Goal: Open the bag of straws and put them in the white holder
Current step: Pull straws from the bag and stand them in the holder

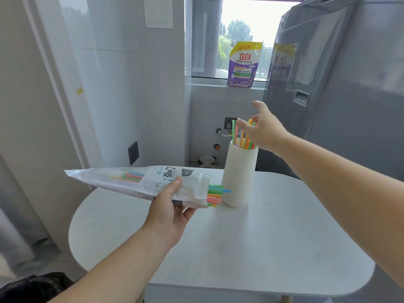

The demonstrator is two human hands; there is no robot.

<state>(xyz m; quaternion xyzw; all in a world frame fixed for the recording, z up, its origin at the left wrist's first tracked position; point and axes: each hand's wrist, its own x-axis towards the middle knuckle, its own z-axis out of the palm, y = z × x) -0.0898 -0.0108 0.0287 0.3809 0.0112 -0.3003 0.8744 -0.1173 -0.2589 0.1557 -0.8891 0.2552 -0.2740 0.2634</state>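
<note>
A long white plastic bag of straws (135,182) is held level above the table, my left hand (170,206) gripping it from below near its open right end. Several coloured straws (215,194) stick out of that end, close to the white ribbed holder (239,176) standing on the table. More coloured straws (242,136) stand upright inside the holder. My right hand (262,130) hovers over the holder's mouth among the straw tops, fingers spread; whether it still pinches a straw is unclear.
The white oval table (251,248) carries only the holder. A purple detergent pouch (243,64) leans on the windowsill behind. A grey appliance (328,95) rises at the right, tiled wall at the left.
</note>
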